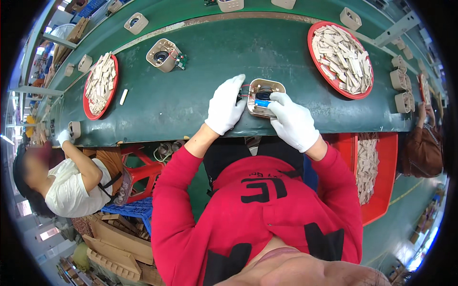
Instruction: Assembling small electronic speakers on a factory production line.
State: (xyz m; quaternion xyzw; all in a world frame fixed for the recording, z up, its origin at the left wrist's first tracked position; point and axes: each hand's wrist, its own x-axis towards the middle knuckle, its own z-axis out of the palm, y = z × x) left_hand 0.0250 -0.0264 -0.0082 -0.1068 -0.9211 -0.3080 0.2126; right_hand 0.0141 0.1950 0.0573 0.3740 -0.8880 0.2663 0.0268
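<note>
Centrally, the white-gloved right hand (293,123) has its fingertips against a blue cylinder (262,103) inside an open beige plastic housing (267,81) near the front edge of a dark-green worktop (191,114); the white-gloved left hand (225,106) sits beside its red wires (245,86). Whether either grips, I cannot tell. Beyond, round red trays (354,97) heaped with whitish strips (341,57) flank another housing (168,66).

Forearms (201,141) converging; left fingers (235,83) extended, right fingers (281,98) curled inward.
</note>
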